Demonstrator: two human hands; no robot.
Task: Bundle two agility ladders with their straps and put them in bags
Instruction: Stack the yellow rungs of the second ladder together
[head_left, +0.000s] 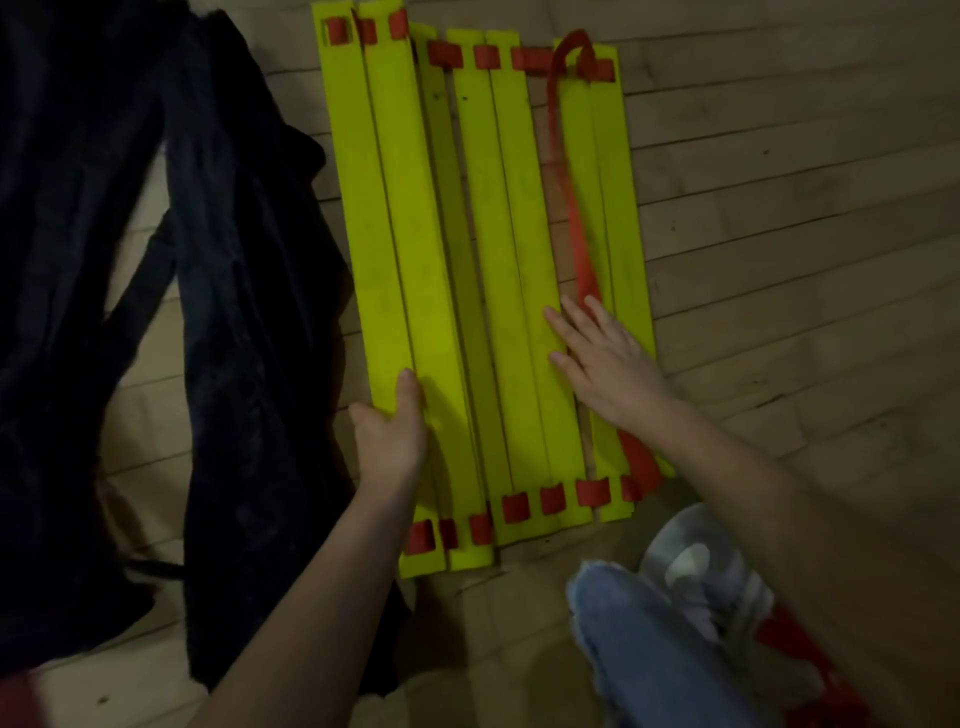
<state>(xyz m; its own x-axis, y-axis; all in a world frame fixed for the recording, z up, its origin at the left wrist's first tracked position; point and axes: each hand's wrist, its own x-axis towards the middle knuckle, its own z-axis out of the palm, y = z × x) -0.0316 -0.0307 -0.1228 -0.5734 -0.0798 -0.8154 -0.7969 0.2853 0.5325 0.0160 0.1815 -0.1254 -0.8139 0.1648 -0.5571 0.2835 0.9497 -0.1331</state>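
Observation:
An agility ladder (467, 249) of several bright yellow rungs lies flat on the wooden floor, its rungs side by side and joined by red webbing at both ends. A long red strap (582, 249) runs loose over the right-hand rungs. My left hand (389, 431) grips the near edge of the leftmost rungs, thumb on top. My right hand (602, 358) rests flat on the right rungs, fingers spread, touching the strap. A black bag (156, 312) lies crumpled on the floor to the left of the ladder.
Wooden plank floor (779, 208) stretches to the right of the ladder. My bent knee in blue jeans (644, 644) and a grey shoe (706, 566) are at the bottom right, with something red (810, 660) beside them.

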